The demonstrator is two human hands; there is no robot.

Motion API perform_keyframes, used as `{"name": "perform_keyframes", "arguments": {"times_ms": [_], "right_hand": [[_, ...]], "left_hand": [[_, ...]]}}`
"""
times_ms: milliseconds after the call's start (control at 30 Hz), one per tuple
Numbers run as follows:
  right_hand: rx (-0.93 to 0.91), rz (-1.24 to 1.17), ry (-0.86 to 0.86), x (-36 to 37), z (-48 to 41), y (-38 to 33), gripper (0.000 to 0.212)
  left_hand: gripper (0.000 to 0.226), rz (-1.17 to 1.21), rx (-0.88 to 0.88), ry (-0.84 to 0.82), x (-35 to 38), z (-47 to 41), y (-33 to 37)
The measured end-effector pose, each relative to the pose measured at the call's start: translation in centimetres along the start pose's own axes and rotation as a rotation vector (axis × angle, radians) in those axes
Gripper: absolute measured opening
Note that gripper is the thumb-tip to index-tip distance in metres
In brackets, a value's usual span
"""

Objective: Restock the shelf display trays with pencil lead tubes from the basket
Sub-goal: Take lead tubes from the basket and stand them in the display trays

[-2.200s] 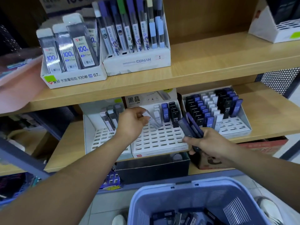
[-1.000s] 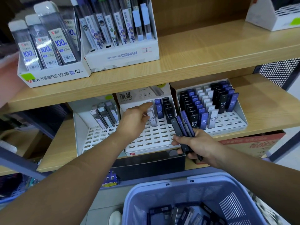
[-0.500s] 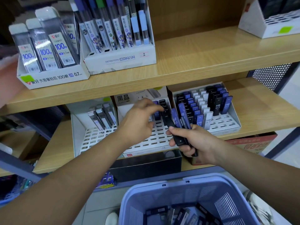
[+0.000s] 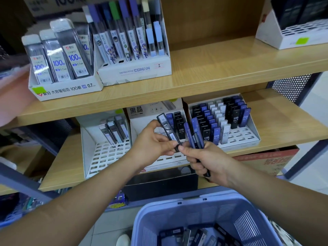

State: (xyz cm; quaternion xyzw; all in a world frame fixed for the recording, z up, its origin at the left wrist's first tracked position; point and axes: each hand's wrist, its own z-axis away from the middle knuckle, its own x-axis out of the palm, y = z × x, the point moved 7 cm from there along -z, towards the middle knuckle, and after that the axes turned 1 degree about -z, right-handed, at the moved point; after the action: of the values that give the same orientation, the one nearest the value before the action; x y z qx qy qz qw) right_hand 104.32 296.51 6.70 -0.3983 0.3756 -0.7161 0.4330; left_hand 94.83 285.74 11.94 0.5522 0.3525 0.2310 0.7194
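My left hand [image 4: 152, 144] pinches one black lead tube [image 4: 167, 128], tilted, in front of the middle display tray [image 4: 165, 158] on the lower shelf. Right beside it, my right hand [image 4: 204, 157] grips a bundle of several blue and black lead tubes [image 4: 194, 134], fanned upward. The thumb of my right hand touches the foot of the black tube. The middle tray holds a few tubes at its back. The right tray [image 4: 243, 137] is mostly filled with black, blue and white tubes. The blue basket [image 4: 198, 215] below holds more tubes.
A left tray [image 4: 99, 153] on the lower shelf holds three grey tubes. The upper shelf [image 4: 213, 68] carries two boxes of larger lead tubes at the left and a white box at the far right. A dark box sits under the lower shelf.
My left hand left the middle tray and came to the bundle. It now pinches one black tube drawn away from the bundle in my right hand.
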Motion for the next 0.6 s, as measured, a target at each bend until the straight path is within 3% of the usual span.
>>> {"name": "perform_keyframes", "arguments": {"times_ms": [200,400,467,600], "right_hand": [[-0.025,0.023,0.010,0.1,-0.2,-0.4,0.012],[0.191,-0.101,-0.126,0.0,0.1,0.9,0.011],[0.251,-0.133,-0.162,0.2,0.3,1.4,0.004],[0.280,-0.216,-0.137,0.1,0.3,1.5,0.013]], "left_hand": [[0.060,0.136,0.025,0.058,-0.8,0.0,0.3],[0.032,0.324,0.013,-0.074,-2.3,-0.5,0.9],[0.029,0.312,0.015,-0.069,-2.6,-0.6,1.2],[0.023,0.253,0.030,0.008,-2.7,-1.0,1.6]]}}
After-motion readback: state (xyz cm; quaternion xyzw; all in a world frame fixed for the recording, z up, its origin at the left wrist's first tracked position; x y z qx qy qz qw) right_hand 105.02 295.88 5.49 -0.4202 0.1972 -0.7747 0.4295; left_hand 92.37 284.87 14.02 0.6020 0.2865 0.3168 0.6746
